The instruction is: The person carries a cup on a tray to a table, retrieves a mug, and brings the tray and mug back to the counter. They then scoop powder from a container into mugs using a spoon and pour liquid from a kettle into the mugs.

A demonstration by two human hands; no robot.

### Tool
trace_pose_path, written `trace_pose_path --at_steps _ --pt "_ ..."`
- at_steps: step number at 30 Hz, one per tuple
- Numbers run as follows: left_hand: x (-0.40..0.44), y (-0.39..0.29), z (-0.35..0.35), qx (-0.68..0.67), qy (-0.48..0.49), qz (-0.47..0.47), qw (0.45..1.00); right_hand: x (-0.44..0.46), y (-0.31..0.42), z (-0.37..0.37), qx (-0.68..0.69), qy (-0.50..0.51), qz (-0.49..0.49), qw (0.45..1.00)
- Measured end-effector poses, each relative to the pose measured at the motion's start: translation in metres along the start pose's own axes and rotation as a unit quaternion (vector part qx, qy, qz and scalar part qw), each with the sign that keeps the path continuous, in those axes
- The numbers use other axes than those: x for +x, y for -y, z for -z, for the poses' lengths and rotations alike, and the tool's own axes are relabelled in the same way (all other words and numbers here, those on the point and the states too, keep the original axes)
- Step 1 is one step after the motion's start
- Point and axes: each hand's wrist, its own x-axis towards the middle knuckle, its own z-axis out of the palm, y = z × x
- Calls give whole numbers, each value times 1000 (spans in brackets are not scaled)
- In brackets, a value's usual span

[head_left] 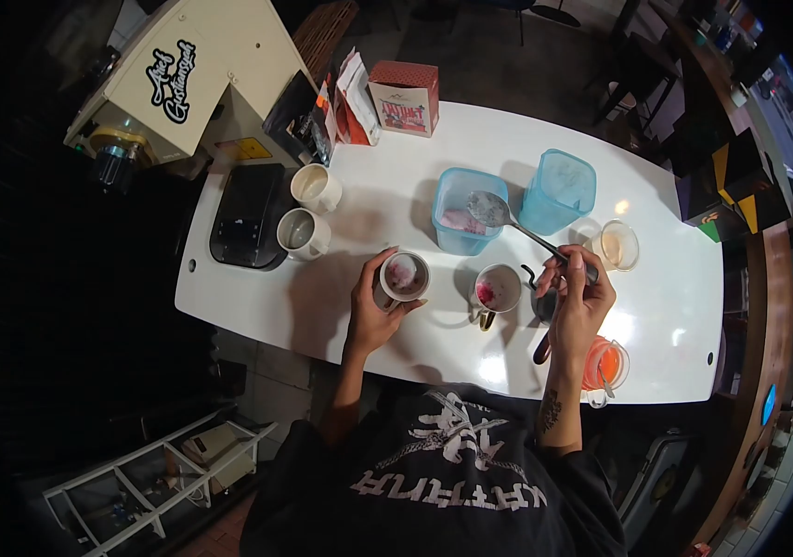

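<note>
My left hand (376,311) is closed around a white mug (405,276) whose inside shows a pale, pink-stained mound. A long metal spoon (488,209) is gripped by its handle in my right hand (582,295). Its bowl, coated with whitish residue, hovers over a translucent blue container (455,243) with pinkish stuff at the bottom. Between my hands stands another mug (498,289), with a dark pink patch inside and a gold-coloured handle. Partly behind my right hand is a small dark vessel (543,304), mostly hidden.
A second blue container (559,190) and a clear cup (617,246) stand at the right. Nearer me is a jar of orange-red liquid (606,363) with a spoon. Two mugs (303,234), a black scale (250,218), bags (354,97), a box (405,99) and a cream machine (188,70) occupy the left.
</note>
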Motion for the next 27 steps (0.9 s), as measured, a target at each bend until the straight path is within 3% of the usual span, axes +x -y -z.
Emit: trace_pose_path --at_steps 5,18,27 --pt "-4 -1 2 -7 41 17 999 3 -7 -5 -12 16 -12 1000" --pt "2 0 1 -12 44 1 999 3 -3 0 -79 115 -36 990" --pt "5 -1 0 -28 54 25 998 -9 6 30 -123 76 -50 988"
